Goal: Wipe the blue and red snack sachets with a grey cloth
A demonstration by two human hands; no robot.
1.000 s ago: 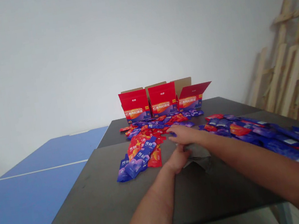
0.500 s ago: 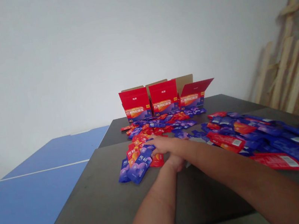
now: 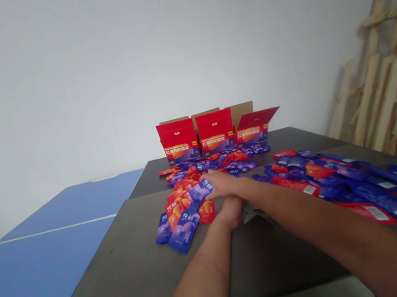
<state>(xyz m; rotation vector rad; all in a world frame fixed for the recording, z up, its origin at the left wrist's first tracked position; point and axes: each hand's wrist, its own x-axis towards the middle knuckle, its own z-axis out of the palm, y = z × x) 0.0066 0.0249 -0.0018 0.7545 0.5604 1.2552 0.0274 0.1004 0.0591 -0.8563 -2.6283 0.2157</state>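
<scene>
My right hand (image 3: 219,184) is closed on a blue pouch (image 3: 201,191) with purple fruit printed on it. It holds the pouch over the far end of a loose, overlapping group of red pouches (image 3: 173,207) and blue pouches (image 3: 184,231). My left hand (image 3: 233,210) lies beneath the crossing right forearm, curled, its fingers mostly hidden. Beside it, a grey, crumpled-looking piece (image 3: 256,214) shows under that forearm. Whether the left hand grips this piece is hard to make out.
Three open red boxes (image 3: 215,133) stand at the back, with a mixed heap of pouches (image 3: 223,158) before them. Another large pile of pouches (image 3: 333,175) covers the right side of the dark table (image 3: 129,285). A blue table (image 3: 51,262) adjoins on the left; wooden frames (image 3: 383,104) lean right.
A blue pouch now shows in my right hand, over the red ones. The grey piece beside my left hand has shifted and looks more crumpled. The camera view has turned slightly right.
</scene>
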